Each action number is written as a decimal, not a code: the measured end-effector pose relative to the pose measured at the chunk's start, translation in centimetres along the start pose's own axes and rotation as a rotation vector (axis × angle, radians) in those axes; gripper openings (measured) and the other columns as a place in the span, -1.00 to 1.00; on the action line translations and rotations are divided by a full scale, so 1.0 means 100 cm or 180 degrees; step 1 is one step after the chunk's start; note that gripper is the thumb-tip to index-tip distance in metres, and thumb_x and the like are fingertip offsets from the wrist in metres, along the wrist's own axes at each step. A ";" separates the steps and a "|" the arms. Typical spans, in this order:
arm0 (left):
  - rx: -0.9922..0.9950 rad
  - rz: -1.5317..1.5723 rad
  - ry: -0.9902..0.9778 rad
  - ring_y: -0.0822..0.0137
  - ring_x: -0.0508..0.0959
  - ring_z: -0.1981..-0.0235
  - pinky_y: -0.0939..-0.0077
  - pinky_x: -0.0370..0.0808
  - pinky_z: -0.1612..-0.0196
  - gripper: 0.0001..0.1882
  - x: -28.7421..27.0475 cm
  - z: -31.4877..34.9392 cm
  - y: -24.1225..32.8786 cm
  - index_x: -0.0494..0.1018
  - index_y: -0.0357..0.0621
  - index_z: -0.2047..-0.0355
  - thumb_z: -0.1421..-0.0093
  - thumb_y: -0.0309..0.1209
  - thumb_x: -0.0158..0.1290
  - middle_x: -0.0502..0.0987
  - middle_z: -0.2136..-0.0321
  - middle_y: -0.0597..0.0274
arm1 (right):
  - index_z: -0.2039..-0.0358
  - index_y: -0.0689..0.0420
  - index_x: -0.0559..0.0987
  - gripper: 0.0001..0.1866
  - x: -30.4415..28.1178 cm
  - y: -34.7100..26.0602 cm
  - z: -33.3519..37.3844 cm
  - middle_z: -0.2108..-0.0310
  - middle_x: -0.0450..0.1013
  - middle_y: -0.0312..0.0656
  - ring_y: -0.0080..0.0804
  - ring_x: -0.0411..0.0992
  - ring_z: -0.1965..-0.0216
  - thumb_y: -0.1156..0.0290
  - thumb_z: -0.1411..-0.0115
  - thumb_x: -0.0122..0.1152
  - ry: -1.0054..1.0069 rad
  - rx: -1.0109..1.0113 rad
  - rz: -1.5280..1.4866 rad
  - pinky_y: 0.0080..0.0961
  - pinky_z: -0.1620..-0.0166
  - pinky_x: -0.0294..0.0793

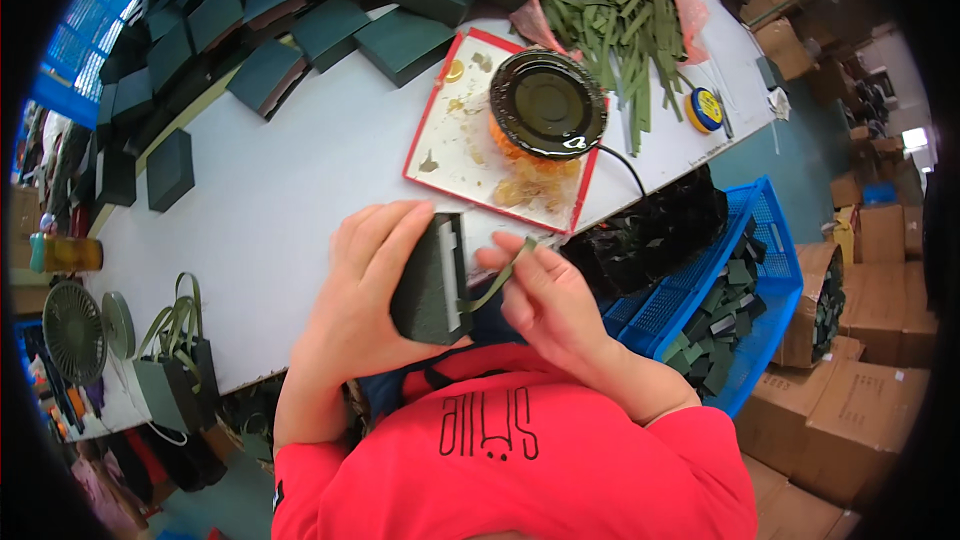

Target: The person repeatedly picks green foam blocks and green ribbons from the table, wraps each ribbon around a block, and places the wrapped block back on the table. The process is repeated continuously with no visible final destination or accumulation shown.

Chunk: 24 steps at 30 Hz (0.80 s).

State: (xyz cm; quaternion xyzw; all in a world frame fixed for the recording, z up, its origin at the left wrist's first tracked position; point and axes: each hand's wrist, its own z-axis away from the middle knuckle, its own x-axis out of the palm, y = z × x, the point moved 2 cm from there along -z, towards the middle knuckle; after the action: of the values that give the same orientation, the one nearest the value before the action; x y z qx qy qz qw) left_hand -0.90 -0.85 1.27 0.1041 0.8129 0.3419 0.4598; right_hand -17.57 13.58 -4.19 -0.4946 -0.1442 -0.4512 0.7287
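Observation:
My left hand (362,285) is closed around a small dark green box (424,295), held tilted above the table's near edge. A pale strip shows along the box's side that faces my right hand. Between the thumb and fingers of my right hand (550,292) is a green ribbon (492,290), whose other end meets the box at that pale strip. Whether the ribbon is fixed there I cannot tell. Beyond my hands, a round pot (545,105) of shiny brownish liquid stands on a stained white board (432,162) with a red rim.
Many dark green boxes (405,45) are heaped at the far left. A pink bag (690,15) spills cut green ribbons (610,10) beside a round yellow-and-blue tin (704,110). On the right, a blue crate (775,275) holds small green pieces; cartons (850,410) stand past it. Left are boxes with ribbon loops (175,380) and a fan (73,332).

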 end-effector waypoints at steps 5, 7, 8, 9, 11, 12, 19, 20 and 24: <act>-0.0309 -0.0101 -0.0071 -0.15 0.36 -0.20 0.01 0.32 -0.25 0.14 -0.004 0.019 -0.014 0.29 -0.26 -0.29 0.33 -0.18 0.55 0.36 -0.19 -0.06 | -0.18 0.20 0.49 -0.64 -0.026 -0.030 0.000 0.11 0.60 -0.13 -0.67 0.44 0.48 0.30 -0.46 0.11 0.0398 -0.0706 -0.0632 -0.72 0.39 0.49; -0.0455 -0.0113 -0.0053 -0.13 0.36 -0.20 0.02 0.33 -0.24 0.17 -0.005 0.027 -0.019 0.28 -0.24 -0.30 0.36 -0.20 0.55 0.36 -0.19 -0.05 | -0.16 0.21 0.50 -0.65 -0.032 -0.037 0.000 0.14 0.60 -0.15 -0.67 0.46 0.46 0.31 -0.46 0.11 0.0427 -0.0850 -0.0639 -0.72 0.38 0.51; -0.0512 -0.0124 -0.0068 -0.13 0.36 -0.19 0.03 0.34 -0.24 0.17 -0.006 0.029 -0.020 0.27 -0.24 -0.31 0.37 -0.21 0.55 0.36 -0.19 -0.05 | -0.16 0.21 0.50 -0.65 -0.034 -0.040 -0.001 0.16 0.60 -0.15 -0.67 0.46 0.45 0.32 -0.46 0.11 0.0433 -0.0909 -0.0650 -0.71 0.38 0.52; -0.0570 -0.0134 -0.0083 -0.12 0.36 -0.19 0.04 0.34 -0.23 0.18 -0.007 0.030 -0.021 0.27 -0.24 -0.31 0.38 -0.23 0.55 0.36 -0.19 -0.05 | -0.16 0.21 0.50 -0.65 -0.034 -0.042 -0.001 0.20 0.60 -0.18 -0.67 0.47 0.45 0.32 -0.46 0.11 0.0476 -0.0955 -0.0650 -0.71 0.38 0.53; -0.0626 -0.0212 -0.0077 -0.12 0.36 -0.18 0.06 0.35 -0.23 0.21 -0.009 0.033 -0.023 0.27 -0.24 -0.32 0.42 -0.27 0.55 0.36 -0.18 -0.04 | -0.13 0.21 0.51 -0.67 -0.036 -0.044 -0.003 0.21 0.60 -0.19 -0.66 0.47 0.45 0.32 -0.46 0.11 0.0467 -0.1074 -0.0585 -0.71 0.39 0.54; -0.0628 -0.0234 -0.0080 -0.12 0.36 -0.18 0.06 0.35 -0.23 0.21 -0.009 0.033 -0.024 0.27 -0.24 -0.32 0.42 -0.27 0.56 0.36 -0.18 -0.04 | -0.12 0.21 0.51 -0.68 -0.037 -0.044 -0.005 0.22 0.59 -0.19 -0.66 0.47 0.45 0.32 -0.46 0.11 0.0456 -0.1125 -0.0553 -0.71 0.40 0.54; -0.0554 -0.0288 -0.0132 -0.11 0.37 -0.18 0.06 0.32 -0.23 0.19 -0.009 0.030 -0.022 0.28 -0.25 -0.31 0.42 -0.26 0.56 0.37 -0.19 -0.03 | 0.07 0.22 0.55 -0.78 -0.036 -0.055 -0.016 0.40 0.55 -0.22 -0.61 0.42 0.58 0.33 -0.44 0.16 0.0298 -0.1502 0.0003 -0.69 0.53 0.44; -0.0511 -0.0269 -0.0141 -0.11 0.37 -0.18 0.05 0.32 -0.23 0.19 -0.008 0.028 -0.021 0.29 -0.25 -0.30 0.42 -0.26 0.56 0.37 -0.19 -0.03 | 0.09 0.22 0.56 -0.79 -0.036 -0.059 -0.019 0.43 0.54 -0.22 -0.61 0.40 0.60 0.33 -0.44 0.17 0.0352 -0.1547 0.0285 -0.69 0.56 0.41; -0.0429 -0.0309 -0.0221 -0.11 0.38 -0.18 0.05 0.30 -0.23 0.16 -0.005 0.018 -0.014 0.30 -0.25 -0.29 0.38 -0.22 0.55 0.38 -0.19 -0.02 | 0.18 0.24 0.58 -0.77 -0.035 -0.072 -0.031 0.50 0.50 -0.27 -0.67 0.31 0.67 0.31 -0.43 0.18 0.0516 -0.1527 0.1116 -0.70 0.62 0.26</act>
State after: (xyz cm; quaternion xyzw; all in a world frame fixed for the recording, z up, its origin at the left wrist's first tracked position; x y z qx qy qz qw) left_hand 1.00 -1.31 0.08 0.0452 0.7757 0.3692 0.5098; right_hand -25.99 12.05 -3.72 -0.6323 0.1126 -0.3778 0.6669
